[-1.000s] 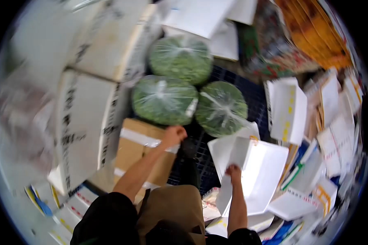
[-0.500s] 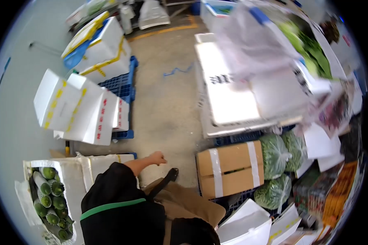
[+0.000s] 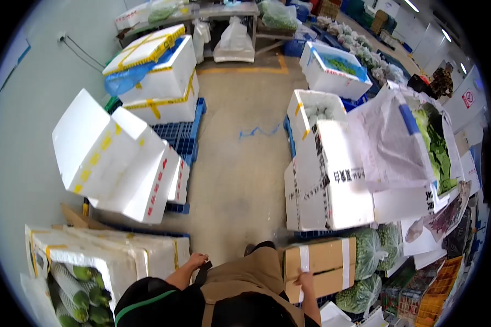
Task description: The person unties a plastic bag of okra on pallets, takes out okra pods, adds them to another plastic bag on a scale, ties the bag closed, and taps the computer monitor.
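My left hand (image 3: 198,260) hangs low beside my body with its fingers curled in and nothing visible in them. A dark strap-like piece (image 3: 203,272) shows just below it, against my brown apron (image 3: 245,278). My right hand (image 3: 305,279) appears over the taped cardboard box (image 3: 324,266), its fingers loosely apart and holding nothing; I cannot tell whether it touches the box. Left of my left hand is a white foam box (image 3: 120,261). Green gourd-like vegetables in netting sleeves (image 3: 76,297) fill its open part.
A concrete aisle (image 3: 229,191) runs ahead between blue pallets (image 3: 188,136). White foam boxes (image 3: 163,82) stack on the left. More foam boxes (image 3: 346,201) stand right, with leafy greens (image 3: 436,147) in one. Bagged green vegetables (image 3: 368,250) lie by the cardboard box. A person (image 3: 442,82) stands far right.
The view has swung up and to the right, so more of the far room shows. My right hand has come into view over the cardboard box. My left hand sits lower in view, closer to me.
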Demonstrator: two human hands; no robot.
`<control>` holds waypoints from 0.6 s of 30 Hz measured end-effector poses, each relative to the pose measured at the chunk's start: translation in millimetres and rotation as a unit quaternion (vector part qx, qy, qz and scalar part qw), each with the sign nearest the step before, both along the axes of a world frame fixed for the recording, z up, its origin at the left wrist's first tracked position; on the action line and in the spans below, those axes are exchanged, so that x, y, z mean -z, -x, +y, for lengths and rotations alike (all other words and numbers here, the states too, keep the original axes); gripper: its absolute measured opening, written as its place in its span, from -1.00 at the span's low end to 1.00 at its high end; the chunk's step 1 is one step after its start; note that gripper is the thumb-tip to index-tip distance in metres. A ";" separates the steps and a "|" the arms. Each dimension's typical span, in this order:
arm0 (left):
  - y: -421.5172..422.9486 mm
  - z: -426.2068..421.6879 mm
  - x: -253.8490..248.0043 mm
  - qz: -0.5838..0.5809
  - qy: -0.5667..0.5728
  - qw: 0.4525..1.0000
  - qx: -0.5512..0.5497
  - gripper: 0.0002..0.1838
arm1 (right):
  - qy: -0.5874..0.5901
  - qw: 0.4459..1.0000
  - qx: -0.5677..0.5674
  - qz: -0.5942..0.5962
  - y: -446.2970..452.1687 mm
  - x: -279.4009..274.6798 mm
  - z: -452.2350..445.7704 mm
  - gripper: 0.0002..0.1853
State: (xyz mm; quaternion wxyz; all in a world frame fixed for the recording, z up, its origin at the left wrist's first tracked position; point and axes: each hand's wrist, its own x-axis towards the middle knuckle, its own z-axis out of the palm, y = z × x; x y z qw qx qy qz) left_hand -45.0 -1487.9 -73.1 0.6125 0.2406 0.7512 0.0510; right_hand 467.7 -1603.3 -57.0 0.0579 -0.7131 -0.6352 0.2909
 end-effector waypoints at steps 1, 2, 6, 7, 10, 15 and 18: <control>1.2 27.4 3.2 -0.002 -0.035 0.999 -0.002 -0.69 | 0.084 0.991 0.076 0.066 22.2 8.1 10.1 -0.63; 4.3 56.4 0.8 -0.020 -0.051 0.997 -0.046 -0.72 | 0.156 0.969 0.158 0.111 38.5 14.8 21.2 -0.64; 23.6 181.9 -26.6 -0.095 -0.119 0.969 -0.194 -0.81 | 0.247 0.946 0.188 0.096 73.6 40.5 94.4 -0.67; 29.2 200.1 -31.7 -0.088 -0.121 0.965 -0.215 -0.82 | 0.258 0.945 0.181 0.090 75.4 45.1 120.2 -0.68; 48.6 248.8 -41.4 -0.078 -0.116 0.954 -0.267 -0.85 | 0.261 0.947 0.166 0.083 72.3 53.6 221.8 -0.69; 72.3 285.6 -16.9 -0.092 -0.100 0.950 -0.282 -0.85 | 0.204 0.958 0.160 0.126 76.3 39.9 434.5 -0.72; 68.3 331.5 -18.6 -0.051 -0.045 0.970 -0.233 -0.82 | 0.140 0.951 0.195 0.196 100.5 14.1 604.6 -0.72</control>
